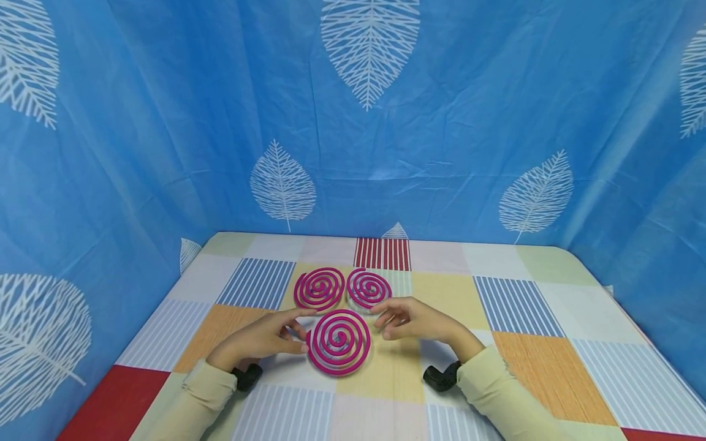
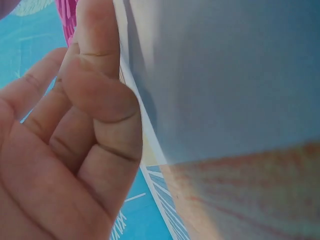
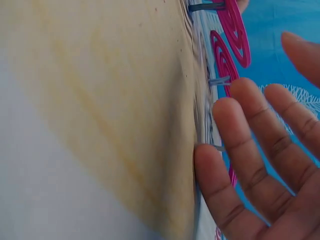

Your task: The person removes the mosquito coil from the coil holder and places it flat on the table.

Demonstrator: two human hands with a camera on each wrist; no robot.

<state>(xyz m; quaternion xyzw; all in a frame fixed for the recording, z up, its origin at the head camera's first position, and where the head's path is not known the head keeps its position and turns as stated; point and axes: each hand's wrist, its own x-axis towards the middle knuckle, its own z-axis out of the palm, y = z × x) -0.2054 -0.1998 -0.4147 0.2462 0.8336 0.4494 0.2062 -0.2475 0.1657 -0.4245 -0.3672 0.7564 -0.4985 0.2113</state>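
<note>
Three magenta mosquito coils sit raised above the table, the front one (image 1: 339, 343) nearest me, with a back left coil (image 1: 318, 289) and a back right coil (image 1: 368, 289) behind it. In the right wrist view thin metal stands (image 3: 220, 80) show beneath the coils. My left hand (image 1: 270, 335) is at the front coil's left edge, thumb tip close to the rim; I cannot tell if it touches. Its index finger reaches toward the back left coil. To the right of the front coil, my right hand (image 1: 413, 320) hovers with loosely bent fingers, holding nothing.
A patchwork-patterned cloth (image 1: 380, 422) covers the table. Blue curtains (image 1: 419, 141) with white leaf prints stand behind and at both sides. Black wrist devices (image 1: 441, 378) are worn at both beige cuffs.
</note>
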